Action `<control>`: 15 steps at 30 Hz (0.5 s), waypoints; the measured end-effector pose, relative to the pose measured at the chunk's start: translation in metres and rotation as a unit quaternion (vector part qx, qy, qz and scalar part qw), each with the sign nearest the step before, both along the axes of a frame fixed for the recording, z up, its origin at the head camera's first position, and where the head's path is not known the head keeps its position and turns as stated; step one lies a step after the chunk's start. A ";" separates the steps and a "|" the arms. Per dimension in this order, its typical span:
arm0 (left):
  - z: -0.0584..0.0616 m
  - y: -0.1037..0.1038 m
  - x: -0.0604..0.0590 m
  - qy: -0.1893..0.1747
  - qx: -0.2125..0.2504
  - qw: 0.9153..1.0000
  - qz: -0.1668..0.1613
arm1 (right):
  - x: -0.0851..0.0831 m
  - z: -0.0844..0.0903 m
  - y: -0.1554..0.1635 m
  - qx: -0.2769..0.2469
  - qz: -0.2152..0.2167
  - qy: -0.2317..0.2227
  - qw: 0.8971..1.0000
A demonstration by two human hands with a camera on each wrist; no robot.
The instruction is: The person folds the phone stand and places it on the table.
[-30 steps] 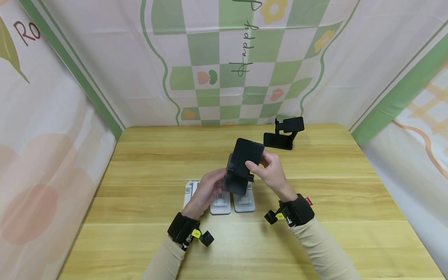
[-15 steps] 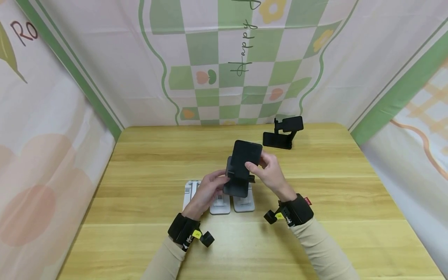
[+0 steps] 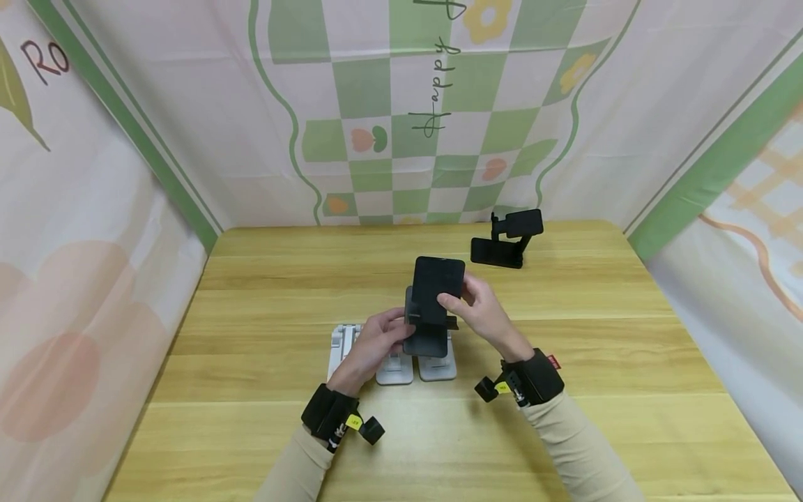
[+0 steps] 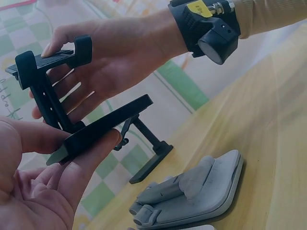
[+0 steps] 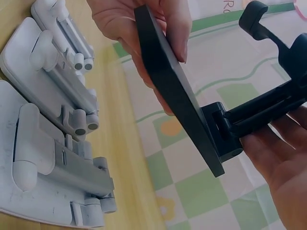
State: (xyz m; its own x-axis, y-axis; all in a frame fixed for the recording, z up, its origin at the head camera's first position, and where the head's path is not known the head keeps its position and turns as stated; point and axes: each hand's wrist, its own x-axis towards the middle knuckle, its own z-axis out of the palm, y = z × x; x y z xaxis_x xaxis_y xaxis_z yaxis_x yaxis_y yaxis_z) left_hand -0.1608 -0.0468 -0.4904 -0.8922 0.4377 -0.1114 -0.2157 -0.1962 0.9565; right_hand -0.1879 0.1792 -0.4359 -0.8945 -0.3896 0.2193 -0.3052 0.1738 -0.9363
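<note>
Two hands share one black stand (image 3: 433,307) — left hand (image 3: 376,341) pinches its base, right hand (image 3: 479,310) grips the cradle, steadying the hinge between them.

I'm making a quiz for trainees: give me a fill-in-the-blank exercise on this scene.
1. Both hands hold a phone stand coloured ____.
2. The folded stands lying on the table below the hands are ____ in colour.
3. The left hand grips the held stand's flat ____.
4. A second black stand rests near the table's far ____ corner.

Missing words: black; white; base; right
</note>
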 end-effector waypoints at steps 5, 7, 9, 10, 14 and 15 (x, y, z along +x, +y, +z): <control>0.001 0.000 0.001 0.005 -0.001 1.000 -0.004 | 0.001 0.000 0.001 0.010 0.012 -0.013 1.000; 0.000 0.000 0.001 0.005 -0.003 1.000 -0.003 | 0.001 0.000 0.002 0.010 0.015 -0.016 1.000; 0.000 0.000 0.001 0.005 -0.005 1.000 -0.001 | 0.001 0.000 0.002 0.008 0.019 -0.019 1.000; 0.000 0.000 0.001 0.005 -0.006 1.000 0.000 | 0.002 0.000 0.002 0.005 0.023 -0.022 0.999; 0.000 0.000 0.002 0.006 -0.009 1.000 0.004 | 0.002 0.000 0.003 -0.004 0.037 -0.034 0.999; 0.000 0.000 0.002 0.005 -0.010 1.000 0.004 | 0.002 0.000 0.003 -0.005 0.038 -0.037 0.999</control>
State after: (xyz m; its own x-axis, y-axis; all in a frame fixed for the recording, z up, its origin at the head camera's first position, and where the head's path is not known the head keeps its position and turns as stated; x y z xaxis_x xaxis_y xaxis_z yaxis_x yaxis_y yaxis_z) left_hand -0.1589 -0.0467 -0.4900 -0.8970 0.4281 -0.1103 -0.2041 -0.1796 0.9623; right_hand -0.1859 0.1821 -0.4357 -0.8761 -0.4552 0.1588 -0.2480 0.1432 -0.9581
